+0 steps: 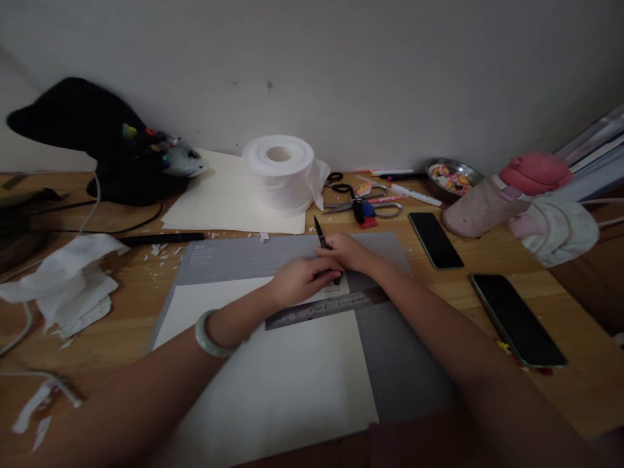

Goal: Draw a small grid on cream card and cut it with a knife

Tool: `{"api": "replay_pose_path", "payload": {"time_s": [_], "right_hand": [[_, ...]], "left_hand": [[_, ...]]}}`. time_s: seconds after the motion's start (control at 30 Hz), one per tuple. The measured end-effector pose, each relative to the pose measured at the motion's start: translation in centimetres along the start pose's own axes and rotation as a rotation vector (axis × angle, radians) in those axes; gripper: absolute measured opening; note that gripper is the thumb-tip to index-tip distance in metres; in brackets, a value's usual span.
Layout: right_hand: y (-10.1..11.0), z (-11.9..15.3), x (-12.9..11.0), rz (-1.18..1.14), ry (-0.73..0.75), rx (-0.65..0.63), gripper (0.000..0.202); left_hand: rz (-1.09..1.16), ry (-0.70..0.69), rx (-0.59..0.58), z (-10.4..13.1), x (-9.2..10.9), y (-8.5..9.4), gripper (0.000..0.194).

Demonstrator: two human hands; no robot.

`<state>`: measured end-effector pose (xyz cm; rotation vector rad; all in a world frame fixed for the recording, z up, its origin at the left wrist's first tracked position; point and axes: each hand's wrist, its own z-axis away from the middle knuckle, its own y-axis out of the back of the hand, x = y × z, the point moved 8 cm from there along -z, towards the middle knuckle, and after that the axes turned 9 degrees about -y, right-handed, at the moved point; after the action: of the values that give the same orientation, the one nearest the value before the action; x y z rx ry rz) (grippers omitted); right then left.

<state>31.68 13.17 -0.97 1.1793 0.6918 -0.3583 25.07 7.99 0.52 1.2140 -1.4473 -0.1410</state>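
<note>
My right hand (347,252) is closed around a slim black pen (319,229), whose narrow end points up and away. My left hand (299,281), with a pale green bangle (209,335) on its wrist, touches the right. Its fingers pinch the dark lower end of the pen; whether that is a cap is unclear. Below both hands, a metal ruler (312,312) lies across white paper (273,383). Thin drawn lines show on the paper near the fingertips. Beneath the paper is a grey cutting mat (400,351).
A toilet roll (277,185) stands on cream sheets (209,201) at the back. Scissors (387,209), markers (414,194) and a metal bowl of sweets (439,185) lie right of it. Two phones (435,240) and a pink-lidded bottle (487,205) sit right. Crumpled tissue (78,279) and scraps lie left.
</note>
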Motion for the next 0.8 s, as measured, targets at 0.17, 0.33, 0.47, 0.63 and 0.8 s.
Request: {"api": "replay_pose_path", "payload": {"time_s": [0.17,0.33,0.47,0.63,0.8], "right_hand": [[0.06,-0.04,0.11,0.011,0.014,0.013,0.029],[0.17,0.06,0.06,0.010,0.010,0.015,0.031],[0.11,0.22,0.00,-0.013,0.012,-0.014,0.031],[0.03,0.26,-0.20,-0.037,0.045,-0.026,0.033],[0.09,0.17,0.11,-0.061,0.017,-0.028,0.031]], "left_hand": [[-0.003,0.016,-0.007,0.02,-0.01,-0.02,0.019],[-0.003,0.018,-0.015,0.05,-0.04,-0.03,0.021],[-0.012,0.001,-0.004,0.04,0.01,0.03,0.021],[-0.010,-0.004,-0.002,0.05,0.03,0.03,0.021],[-0.011,0.015,-0.014,0.02,0.08,0.06,0.021]]}}
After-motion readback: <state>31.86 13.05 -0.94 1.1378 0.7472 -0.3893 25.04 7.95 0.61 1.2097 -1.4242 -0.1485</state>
